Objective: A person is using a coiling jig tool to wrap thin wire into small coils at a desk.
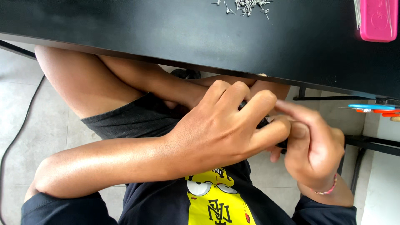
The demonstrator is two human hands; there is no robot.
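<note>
Left hand (pixel 221 129) curled tight around small black object (pixel 263 123), held in lap below black table edge (pixel 166 58). Right hand (pixel 314 146) pinching same object from the side, mostly hidden. Metal pins (pixel 246 6), pink case (pixel 378 20) on tabletop.

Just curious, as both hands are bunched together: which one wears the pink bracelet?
The right hand, at the right of the picture: a thin pink bracelet circles its wrist. The left hand, wrapped over a small black object, has a bare wrist.

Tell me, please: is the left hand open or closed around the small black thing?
Closed. The left hand curls its fingers over the small black object, which is mostly hidden; the right hand touches it too.
</note>
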